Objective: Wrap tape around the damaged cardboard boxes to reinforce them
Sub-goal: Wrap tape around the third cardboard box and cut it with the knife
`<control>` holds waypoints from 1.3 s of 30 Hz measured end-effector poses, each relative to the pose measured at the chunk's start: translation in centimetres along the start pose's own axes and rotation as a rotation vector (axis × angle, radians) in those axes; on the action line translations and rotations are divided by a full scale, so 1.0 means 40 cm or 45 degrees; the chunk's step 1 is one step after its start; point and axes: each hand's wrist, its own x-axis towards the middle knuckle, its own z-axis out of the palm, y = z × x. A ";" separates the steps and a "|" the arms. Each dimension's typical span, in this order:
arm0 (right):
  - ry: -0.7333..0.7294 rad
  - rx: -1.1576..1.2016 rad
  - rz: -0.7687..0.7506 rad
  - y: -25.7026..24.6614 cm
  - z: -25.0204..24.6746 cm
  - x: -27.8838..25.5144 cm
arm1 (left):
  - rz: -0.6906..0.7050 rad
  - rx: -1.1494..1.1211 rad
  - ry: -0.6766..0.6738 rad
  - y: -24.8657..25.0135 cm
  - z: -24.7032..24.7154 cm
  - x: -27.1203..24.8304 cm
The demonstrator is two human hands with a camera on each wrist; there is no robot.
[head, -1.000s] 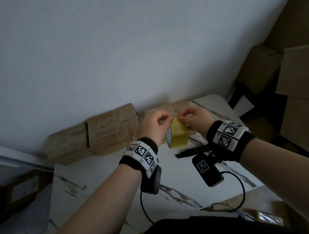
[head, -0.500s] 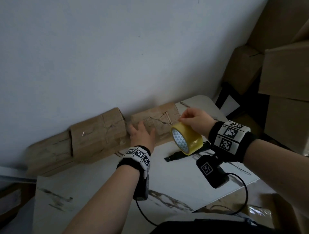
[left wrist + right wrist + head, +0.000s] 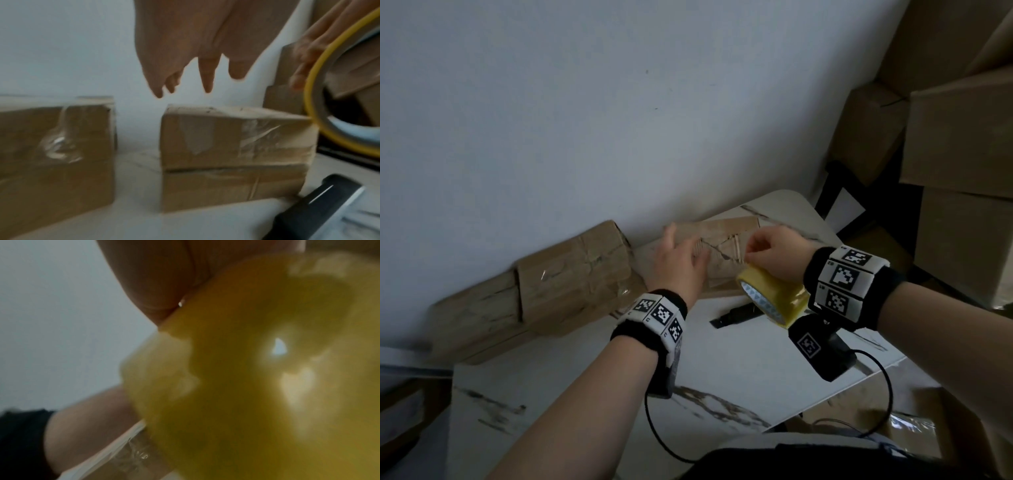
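Left hand [image 3: 681, 263] spread flat over the damaged box [image 3: 722, 253]; my right grip [image 3: 774, 253] pinches the tape roll [image 3: 774, 298]. Next: stick the end down.

A storage or packing room: large cardboard boxes [image 3: 959, 137] are standing stacked at the right of the frame, a plain white wall [image 3: 585, 102] is filling the upper left, and a marble-patterned table [image 3: 722, 377] is carrying taped parcels [image 3: 571, 274].
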 end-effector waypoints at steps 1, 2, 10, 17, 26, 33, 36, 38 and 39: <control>0.017 -0.044 -0.013 -0.003 0.001 -0.002 | 0.059 -0.162 -0.009 0.023 -0.007 -0.006; 0.040 -0.074 -0.026 -0.006 0.003 -0.005 | 0.071 -0.323 -0.077 0.048 -0.014 -0.014; 0.058 -0.097 -0.087 -0.024 -0.012 -0.013 | -0.067 -0.804 -0.338 0.096 -0.046 -0.018; 0.032 -0.106 -0.144 -0.029 -0.022 -0.027 | -0.111 -0.749 -0.309 0.095 -0.058 -0.008; 0.127 0.073 -0.136 -0.039 -0.058 -0.045 | -0.023 -0.621 -0.280 0.128 -0.085 -0.003; 0.212 0.165 -0.023 -0.024 -0.068 -0.055 | 0.021 -0.602 -0.168 0.166 -0.101 -0.007; 0.199 0.137 -0.039 -0.022 -0.069 -0.062 | 0.078 -0.603 -0.103 0.177 -0.118 -0.013; 0.182 0.140 -0.022 -0.019 -0.074 -0.064 | 0.075 -0.640 -0.067 0.178 -0.131 -0.014; 0.167 0.166 -0.007 -0.019 -0.076 -0.067 | 0.060 -0.671 -0.065 0.177 -0.137 -0.014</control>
